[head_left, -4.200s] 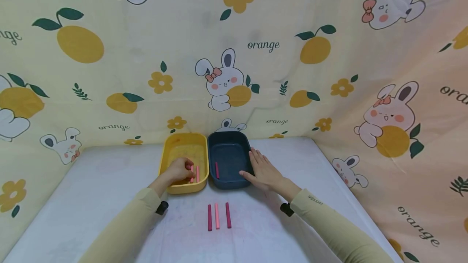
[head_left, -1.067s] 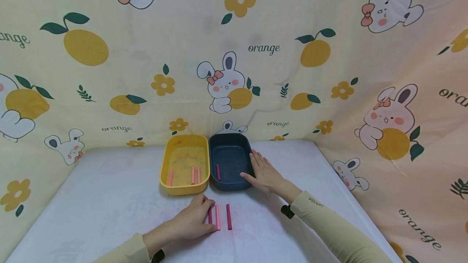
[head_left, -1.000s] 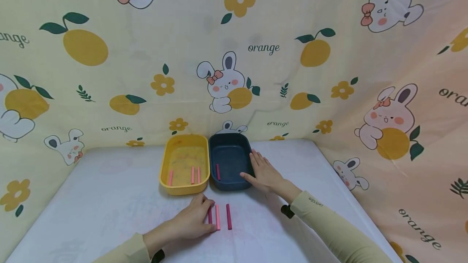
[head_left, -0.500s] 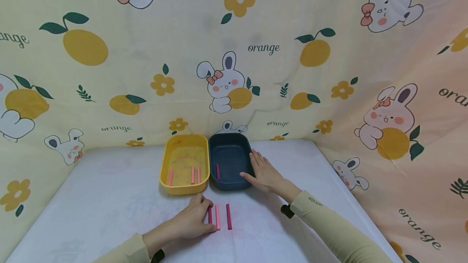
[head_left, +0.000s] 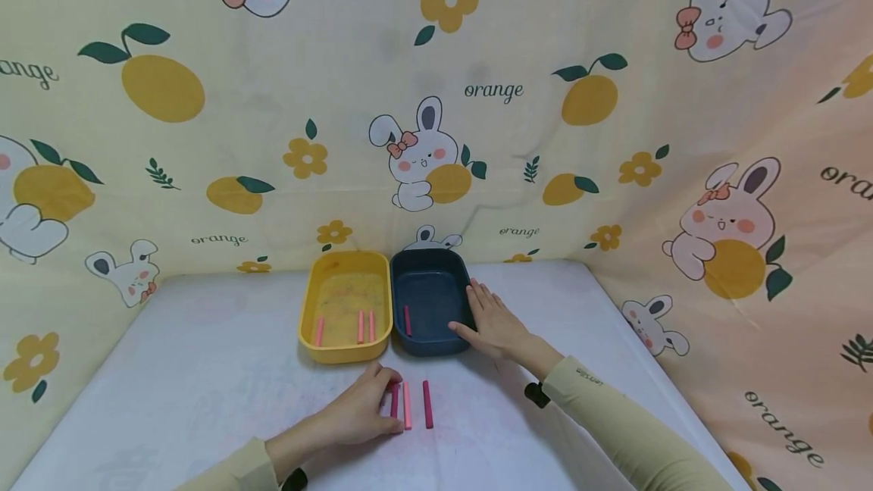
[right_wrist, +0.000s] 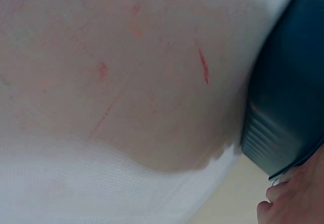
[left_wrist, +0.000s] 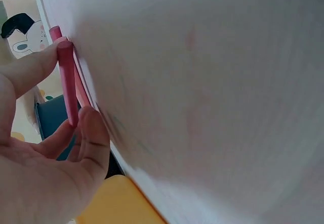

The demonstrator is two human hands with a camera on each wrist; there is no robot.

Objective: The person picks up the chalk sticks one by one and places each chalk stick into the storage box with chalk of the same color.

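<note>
My left hand pinches a dark pink stick, like chalk or crayon, at the front of the table. In the left wrist view the thumb presses one end of this stick and fingertips the other. Just right of it lie a light pink stick and another dark pink stick. With straight fingers, my right hand rests along the right side of the dark blue bin, thumb over its rim. One dark pink stick lies in that bin.
A yellow bin stands against the blue bin's left side. In it lie light pink sticks, one of them by the left wall. The white tablecloth has faint coloured marks. A printed curtain rises behind.
My left hand has left the yellow bin, where a light pink stick now lies, and come to the dark pink stick. That stick has shifted slightly right. My right hand stays put.
</note>
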